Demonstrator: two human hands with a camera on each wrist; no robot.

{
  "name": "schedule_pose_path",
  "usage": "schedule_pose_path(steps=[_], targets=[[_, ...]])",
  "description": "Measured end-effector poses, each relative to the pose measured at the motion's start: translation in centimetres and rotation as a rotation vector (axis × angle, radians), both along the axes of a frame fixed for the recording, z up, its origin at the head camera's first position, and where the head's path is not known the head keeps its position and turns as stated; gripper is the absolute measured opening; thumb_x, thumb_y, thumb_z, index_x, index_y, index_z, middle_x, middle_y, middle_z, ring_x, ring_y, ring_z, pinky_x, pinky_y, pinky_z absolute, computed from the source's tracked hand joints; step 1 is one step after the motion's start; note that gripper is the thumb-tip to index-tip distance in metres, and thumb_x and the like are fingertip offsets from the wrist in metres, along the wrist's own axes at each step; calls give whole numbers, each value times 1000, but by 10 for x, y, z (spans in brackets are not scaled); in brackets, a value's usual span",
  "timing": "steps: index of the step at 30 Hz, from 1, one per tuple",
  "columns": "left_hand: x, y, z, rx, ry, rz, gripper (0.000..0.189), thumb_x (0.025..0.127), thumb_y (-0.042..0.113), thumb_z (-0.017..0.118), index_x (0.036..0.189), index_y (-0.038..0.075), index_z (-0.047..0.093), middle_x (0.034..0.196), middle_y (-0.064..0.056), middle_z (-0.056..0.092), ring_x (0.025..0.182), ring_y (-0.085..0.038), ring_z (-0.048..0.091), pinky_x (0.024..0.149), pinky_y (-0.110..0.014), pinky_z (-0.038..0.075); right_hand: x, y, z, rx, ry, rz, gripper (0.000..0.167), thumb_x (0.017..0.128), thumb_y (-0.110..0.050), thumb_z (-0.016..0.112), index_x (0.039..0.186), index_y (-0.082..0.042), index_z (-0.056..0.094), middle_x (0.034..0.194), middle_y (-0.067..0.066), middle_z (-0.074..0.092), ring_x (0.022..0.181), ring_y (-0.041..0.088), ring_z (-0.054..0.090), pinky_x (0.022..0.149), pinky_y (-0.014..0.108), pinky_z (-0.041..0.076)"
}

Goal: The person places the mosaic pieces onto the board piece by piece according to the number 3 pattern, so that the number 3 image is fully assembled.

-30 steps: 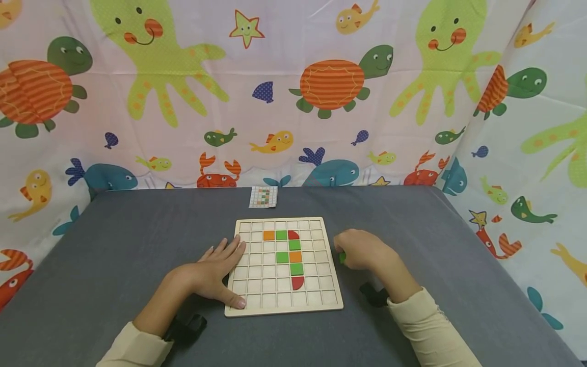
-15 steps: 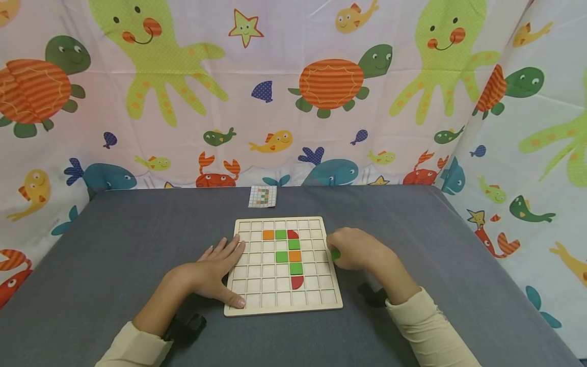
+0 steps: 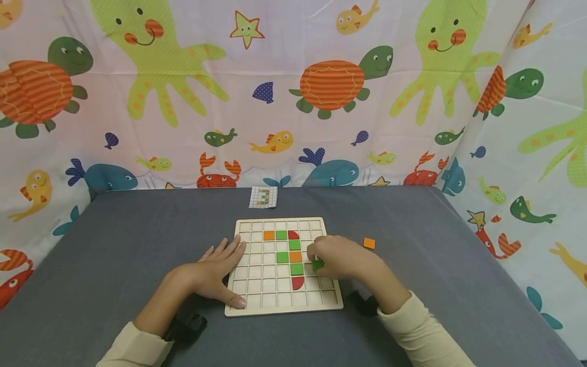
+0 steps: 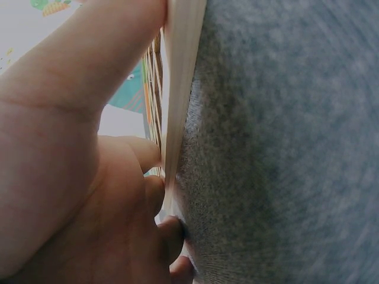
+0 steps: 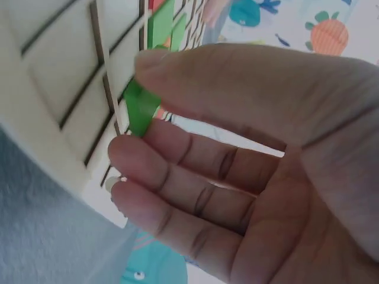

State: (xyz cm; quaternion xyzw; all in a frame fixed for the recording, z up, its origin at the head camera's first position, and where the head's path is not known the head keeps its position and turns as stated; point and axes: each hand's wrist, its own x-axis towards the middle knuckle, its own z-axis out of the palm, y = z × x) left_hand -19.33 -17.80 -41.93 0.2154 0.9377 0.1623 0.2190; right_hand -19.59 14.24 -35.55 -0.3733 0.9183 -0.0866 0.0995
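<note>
A wooden grid board (image 3: 261,300) lies on the grey cloth. My left hand (image 3: 213,273) rests along its left edge, fingers spread and thumb at the near left corner; the left wrist view shows the fingers against the board's side. Over the right half of the board, my right hand (image 3: 344,257) pinches a green tile (image 5: 141,109) between thumb and fingers, low over the grid. Set in the cells are several green tiles (image 3: 296,269), orange tiles (image 3: 268,235) and two red rounded tiles (image 3: 297,283), forming a bent line. The held tile is partly hidden by fingers.
A single orange tile (image 3: 369,243) lies on the cloth (image 3: 412,224) right of the board. Behind the board is a small card (image 3: 263,197) printed with a coloured grid pattern. A curtain (image 3: 275,112) with sea animals hangs at the back and sides.
My right hand has moved left from beside the board to over its right half, carrying the green tile. This uncovers the orange tile on the cloth. The left hand has stayed put.
</note>
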Motion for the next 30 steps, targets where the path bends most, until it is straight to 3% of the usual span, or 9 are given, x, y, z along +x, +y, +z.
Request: schedule_pose_path(steps=[4, 9, 13, 17, 24, 30], targets=[[0, 0, 0, 4, -15, 3, 144, 55, 86, 73, 163, 16, 7, 167, -1, -7, 152, -27, -10, 119, -52, -1, 3, -7, -5, -12, -15, 36, 16, 82, -4, 80, 95, -8, 72, 87, 0, 63, 75, 12, 52, 70, 29, 49], [1, 1, 2, 13, -18, 0, 144, 55, 86, 73, 163, 15, 8, 167, -2, -6, 152, -28, -10, 119, -53, -1, 5, -14, -9, -37, 1, 87, 13, 80, -3, 78, 86, -11, 70, 78, -2, 58, 70, 10, 47, 62, 25, 42], [7, 4, 16, 31, -37, -17, 140, 62, 80, 75, 162, 11, 7, 168, -8, -6, 151, -33, -9, 118, -57, -1, 6, -21, -7, -42, 3, 126, 18, 81, -3, 77, 77, -15, 64, 72, -5, 47, 68, 9, 41, 59, 24, 35], [11, 5, 26, 55, -51, -29, 137, 66, 73, 79, 161, 6, 8, 167, -14, -5, 151, -40, -8, 116, -61, -1, 9, -28, -4, -44, -7, 145, 15, 83, -5, 78, 82, -14, 66, 77, -6, 51, 69, 9, 44, 60, 24, 38], [5, 2, 12, 12, -32, 0, 143, 58, 86, 72, 163, 15, 6, 167, -4, -7, 151, -29, -10, 119, -53, -1, 12, -40, -2, -27, 3, 190, 16, 83, -11, 83, 88, -12, 69, 81, -4, 57, 69, 8, 47, 60, 22, 40], [1, 1, 4, 11, -7, 1, 145, 55, 87, 72, 163, 14, 9, 168, -4, -5, 152, -29, -9, 119, -53, -1, 12, -49, -4, -2, 15, 210, 15, 82, -10, 83, 92, -12, 72, 83, -4, 60, 68, 6, 46, 61, 21, 41]])
